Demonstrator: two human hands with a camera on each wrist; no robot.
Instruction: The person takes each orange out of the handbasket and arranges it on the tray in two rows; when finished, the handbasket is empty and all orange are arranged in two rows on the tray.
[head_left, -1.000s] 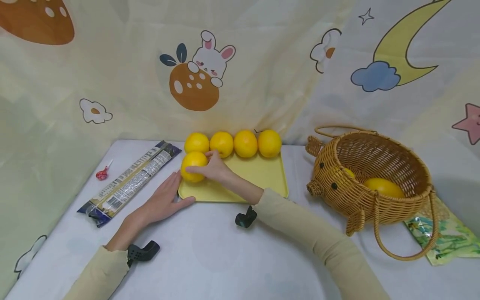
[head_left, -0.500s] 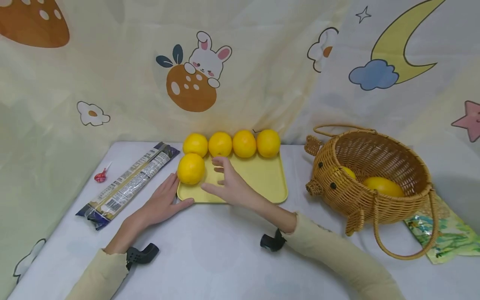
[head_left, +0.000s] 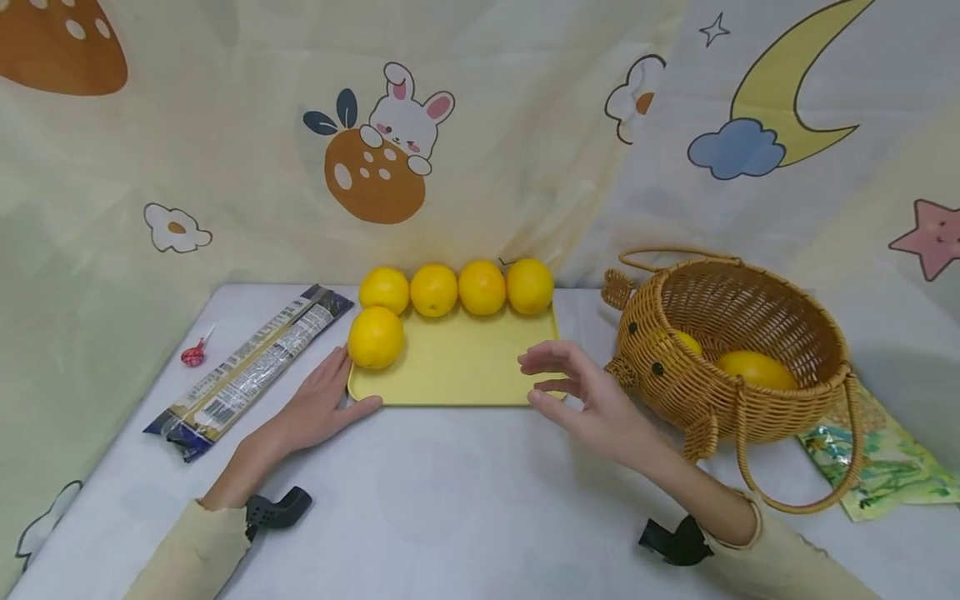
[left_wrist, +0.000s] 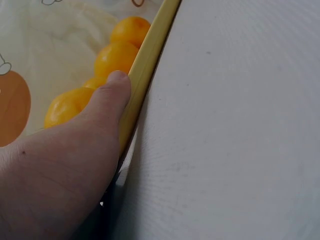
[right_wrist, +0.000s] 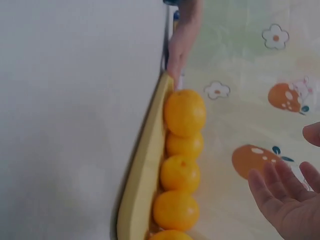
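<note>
A row of several oranges [head_left: 458,287] lines the back of a yellow tray [head_left: 465,367]. One more orange [head_left: 376,337] sits in front of the leftmost of them, at the tray's left side. My left hand [head_left: 318,404] rests at the tray's front left corner, fingers straight along the side; in the left wrist view its thumb [left_wrist: 112,95] lies on the rim. Over the tray's front right corner is my right hand [head_left: 588,400], holding nothing, fingers loosely bent and apart. To its right stands a pig-shaped wicker basket [head_left: 697,408] with yellow fruit [head_left: 756,370] inside.
Left of the tray lies a long foil packet [head_left: 251,371], with a red lollipop [head_left: 193,353] beyond it. A green printed bag [head_left: 885,467] is partly under the basket. The basket's handle [head_left: 795,502] hangs toward the front. A printed cloth [head_left: 510,167] stands behind the table.
My right hand has let go of the front orange and moved right across the tray toward the basket. The orange stays on the tray. My left hand keeps its place at the corner.
</note>
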